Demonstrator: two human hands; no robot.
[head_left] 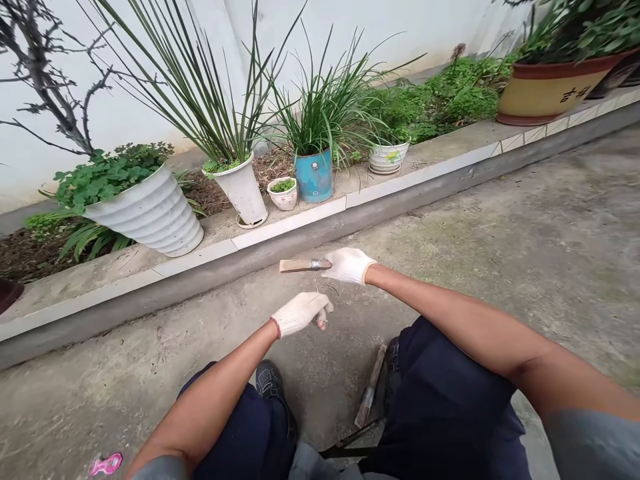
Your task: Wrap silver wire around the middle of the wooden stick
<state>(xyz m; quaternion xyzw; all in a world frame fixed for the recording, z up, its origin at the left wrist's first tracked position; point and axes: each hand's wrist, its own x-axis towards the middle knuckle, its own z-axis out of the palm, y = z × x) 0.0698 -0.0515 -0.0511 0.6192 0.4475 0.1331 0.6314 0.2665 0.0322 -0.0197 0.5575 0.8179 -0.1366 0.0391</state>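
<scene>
Both my hands wear white knit gloves, out in front of my knees. My right hand (350,265) is closed around one end of a short, light-brown, wooden-looking tool (295,266) with silver wire-like binding (315,265) near my fingers. Its free end points left, and its exact kind is not clear. Just below and to the left, my left hand (303,312) has its fingers curled inward, apart from the tool. What those fingers hold, if anything, cannot be made out. On the ground between my feet lies a wooden-handled tool (370,387) with a flat, pale end.
A low tiled ledge (290,220) crosses ahead, bearing a ribbed white pot (150,210), a tall white pot (243,190), a blue bucket (314,177) and other planters. A pink object (107,464) lies on the concrete at lower left. My shoe (273,383) is near the left hand.
</scene>
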